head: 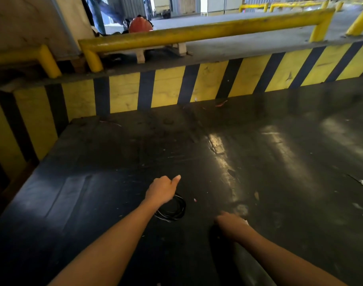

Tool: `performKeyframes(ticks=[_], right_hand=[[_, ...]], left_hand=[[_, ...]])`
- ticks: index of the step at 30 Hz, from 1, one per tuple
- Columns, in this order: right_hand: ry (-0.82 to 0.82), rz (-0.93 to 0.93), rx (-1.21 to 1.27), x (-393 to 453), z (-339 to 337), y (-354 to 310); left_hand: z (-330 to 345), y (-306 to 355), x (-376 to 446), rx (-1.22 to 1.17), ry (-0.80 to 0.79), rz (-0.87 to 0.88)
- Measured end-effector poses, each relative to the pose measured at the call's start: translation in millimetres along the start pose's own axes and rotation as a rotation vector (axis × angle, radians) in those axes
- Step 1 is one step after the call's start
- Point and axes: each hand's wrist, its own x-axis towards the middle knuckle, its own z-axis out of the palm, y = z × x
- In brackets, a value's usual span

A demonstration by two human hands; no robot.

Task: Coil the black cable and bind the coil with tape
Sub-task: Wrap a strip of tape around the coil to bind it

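Observation:
The black cable (176,209) is wound into a small round coil of a few loops, low over the dark floor. My left hand (161,189) is closed over the coil's top left part, thumb sticking out forward, and it hides that side of the loops. A thin pale strand shows at the coil's bottom edge. My right hand (231,223) is to the right of the coil and apart from it, fingers curled downward in shadow. A small white bit (246,222) shows at its far side; I cannot tell whether it is tape.
The dark glossy floor (259,162) stretches ahead and to the right. A yellow and black striped kerb (168,89) bounds it at the back and left, with yellow guard rails (197,32) above. An orange hard hat (140,24) lies beyond. Small scraps lie at the right.

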Motion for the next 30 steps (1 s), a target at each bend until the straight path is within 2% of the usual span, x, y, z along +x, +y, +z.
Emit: performKeyframes(ticks=[4, 6, 8, 10, 13, 16, 20, 26, 30], right_hand=[[-0.036, 0.053, 0.102, 5.5, -0.3, 3.8], [0.0, 0.05, 0.194, 6.2, -12.2, 4.3], [0.124, 0.005, 0.358, 5.4, -37.5, 5.5], [0.246, -0.06, 0.651, -1.3, -75.3, 6.3], [0.383, -0.17, 0.937, -19.1, -136.4, 6.8], [0.457, -0.285, 0.944, -35.9, -185.1, 5.8], [0.509, -0.397, 0.869, -54.5, -228.2, 2.1], [0.574, -0.5, 0.737, -72.6, -259.9, -7.1], [0.682, -0.525, 0.729, -79.3, -268.7, -14.1]], left_hand=[[-1.9, 0.7, -0.7, 0.034, -0.027, 0.057], [-4.2, 1.0, 0.7, 0.018, -0.073, 0.1], [-9.4, 2.2, 3.0, -0.018, -0.143, 0.161], [-18.8, 7.0, 4.9, -0.058, -0.211, 0.23], [-40.5, 21.1, 6.8, -0.123, -0.219, 0.343], [-67.2, 41.7, 8.1, -0.186, -0.164, 0.437], [-100.8, 71.1, 2.7, -0.288, -0.191, 0.543], [-133.4, 102.6, -12.7, -0.421, -0.242, 0.601], [-140.7, 110.1, -17.3, -0.498, -0.261, 0.624]])
